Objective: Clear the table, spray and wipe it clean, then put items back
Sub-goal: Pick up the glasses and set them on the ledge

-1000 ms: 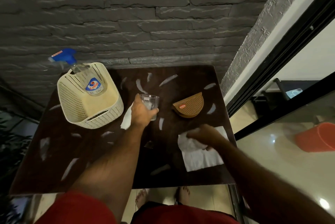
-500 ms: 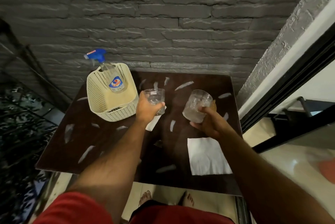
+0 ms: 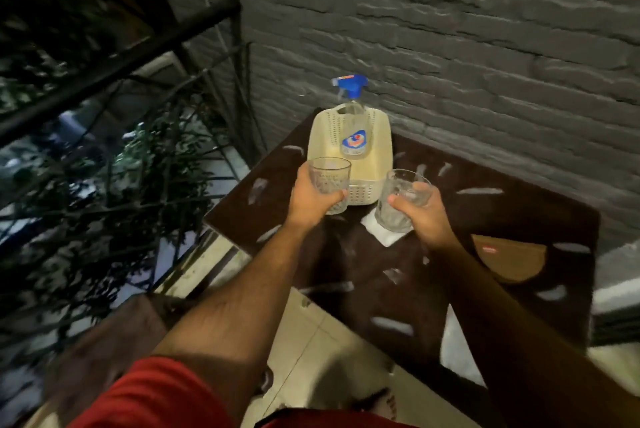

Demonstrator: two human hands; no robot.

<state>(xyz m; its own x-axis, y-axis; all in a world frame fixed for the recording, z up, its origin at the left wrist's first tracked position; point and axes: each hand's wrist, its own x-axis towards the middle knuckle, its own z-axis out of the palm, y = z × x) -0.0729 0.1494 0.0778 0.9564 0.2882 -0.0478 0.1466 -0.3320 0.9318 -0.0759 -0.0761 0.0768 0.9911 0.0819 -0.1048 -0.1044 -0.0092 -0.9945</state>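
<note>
basket (image 3: 379, 157): spray bottle (image 3: 352, 129) inside | hands: left (image 3: 311, 199) grips glass (image 3: 329, 181), right (image 3: 417, 216) grips tumbler (image 3: 394, 205)

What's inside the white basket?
A spray bottle with a blue top stands in the basket, leaning on its far wall. The rest of the floor that shows looks bare. The near corners are hidden behind the two glasses.
</note>
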